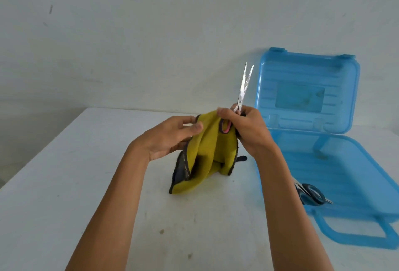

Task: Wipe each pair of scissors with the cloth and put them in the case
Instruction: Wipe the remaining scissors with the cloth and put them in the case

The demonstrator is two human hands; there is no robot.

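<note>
My right hand [246,129] grips a pair of scissors [243,86] by its pink handle, blades pointing up and slightly apart. It also pinches the top edge of a yellow-green cloth [207,152] with a dark border. My left hand [172,134] holds the cloth's left edge between thumb and fingers. The cloth hangs between both hands and its lower folds rest on the white table [86,184]. A blue translucent case [345,162] lies open at the right, lid up against the wall. A second pair of scissors [313,194] with blue-black handles lies inside its base.
A small dark object [241,158] peeks out on the table behind the cloth, mostly hidden. The case's carry handle [356,234] juts toward me at the right front. A pale wall stands right behind the table.
</note>
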